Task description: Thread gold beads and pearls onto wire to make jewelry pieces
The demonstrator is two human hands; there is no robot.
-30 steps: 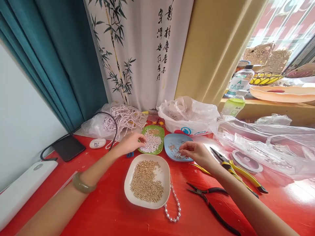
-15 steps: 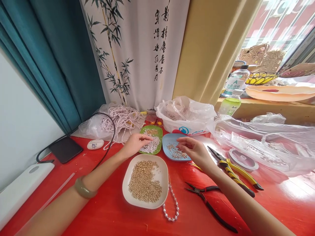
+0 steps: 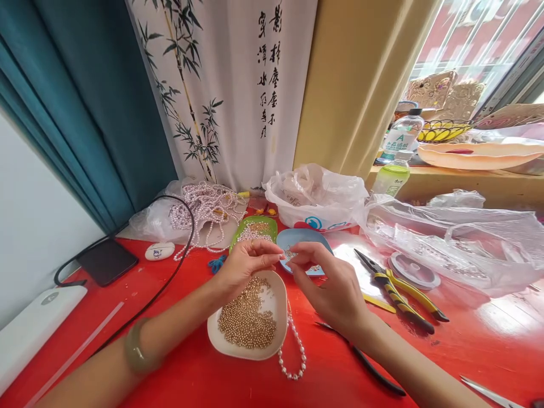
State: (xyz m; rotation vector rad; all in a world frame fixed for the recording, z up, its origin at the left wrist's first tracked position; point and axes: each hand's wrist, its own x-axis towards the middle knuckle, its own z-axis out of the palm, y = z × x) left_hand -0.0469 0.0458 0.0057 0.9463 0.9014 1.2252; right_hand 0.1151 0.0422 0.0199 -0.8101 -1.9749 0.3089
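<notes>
My left hand (image 3: 250, 262) is closed in a pinch over the back of the cream dish (image 3: 215, 334) of gold beads (image 3: 249, 317). Something tiny shows at its fingertips, too small to name. Facing it, my right hand (image 3: 334, 280) also pinches thumb to finger, its fingertips just short of the left ones; what it holds cannot be made out. Behind the hands, partly covered, are a green dish (image 3: 274, 229) with pearl and gold beads and a blue dish (image 3: 304, 234) with small metal pieces. A pearl strand (image 3: 302, 354) lies against the cream dish's right side.
Dark-handled pliers (image 3: 374, 371) lie under my right forearm, yellow-black pliers (image 3: 393, 289) and a clear spool (image 3: 414, 271) beyond. Scissor-like blades (image 3: 488, 391) show at lower right. Plastic bags (image 3: 317, 198) and pearl strings (image 3: 204, 209) line the back. A black cable (image 3: 170, 277) crosses the left.
Both hands have left the green and blue dishes and come together, nearer to me, above the cream dish's back edge. The view has shifted slightly.
</notes>
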